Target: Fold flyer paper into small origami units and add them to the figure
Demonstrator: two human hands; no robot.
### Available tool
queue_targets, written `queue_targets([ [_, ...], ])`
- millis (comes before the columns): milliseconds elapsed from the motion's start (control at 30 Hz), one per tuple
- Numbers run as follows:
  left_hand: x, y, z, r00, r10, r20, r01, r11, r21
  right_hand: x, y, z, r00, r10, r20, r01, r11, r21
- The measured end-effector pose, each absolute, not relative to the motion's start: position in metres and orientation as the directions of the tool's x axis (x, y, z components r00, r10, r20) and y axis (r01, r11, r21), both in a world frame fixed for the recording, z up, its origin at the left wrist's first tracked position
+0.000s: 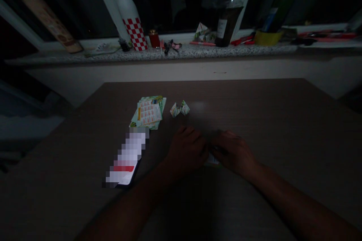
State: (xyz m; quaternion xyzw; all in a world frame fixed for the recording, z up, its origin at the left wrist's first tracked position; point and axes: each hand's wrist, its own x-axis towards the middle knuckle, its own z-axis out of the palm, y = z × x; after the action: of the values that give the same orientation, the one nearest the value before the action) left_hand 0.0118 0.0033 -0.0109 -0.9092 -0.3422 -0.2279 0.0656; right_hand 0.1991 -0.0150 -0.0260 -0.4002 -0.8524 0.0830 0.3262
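In the dim middle of the table, my left hand point(189, 147) is closed, its fingers curled down at the left side of a small printed paper point(212, 159). My right hand point(233, 153) pinches at the paper's other side, with the fingertips of both hands almost meeting. Most of the sheet is hidden under the hands, so its folds cannot be made out. Just beyond them lies a folded paper bow point(180, 109) with a similar green and white print. Left of the bow is a loose stack of printed paper sheets point(149, 113).
A phone point(127, 158) with a lit, blurred-out screen lies left of my left forearm on the brown table point(271, 120). Behind the table, a granite windowsill point(186, 50) carries a red-checked white bottle point(131, 22), a small red jar point(154, 38), a dark cup point(225, 26) and yellow tape point(267, 38).
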Motion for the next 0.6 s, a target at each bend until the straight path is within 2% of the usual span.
queue_targets([
  [167, 0.009, 0.005, -0.011, 0.646, 0.586, 0.489, 0.66, -0.751, 0.029, 0.197, -0.017, -0.021, -0.465, 0.715, 0.522, 0.614, 0.686, -0.391],
  [367, 0.005, 0.008, -0.01, 0.563, 0.647, 0.514, 0.736, -0.675, 0.044, 0.196, -0.016, -0.018, -0.46, 0.687, 0.562, 0.604, 0.706, -0.369],
  [600, -0.014, 0.016, -0.002, 0.398, 0.77, 0.499, 0.86, -0.503, 0.091, 0.206, -0.016, -0.017, -0.376, 0.711, 0.594, 0.578, 0.681, -0.45],
])
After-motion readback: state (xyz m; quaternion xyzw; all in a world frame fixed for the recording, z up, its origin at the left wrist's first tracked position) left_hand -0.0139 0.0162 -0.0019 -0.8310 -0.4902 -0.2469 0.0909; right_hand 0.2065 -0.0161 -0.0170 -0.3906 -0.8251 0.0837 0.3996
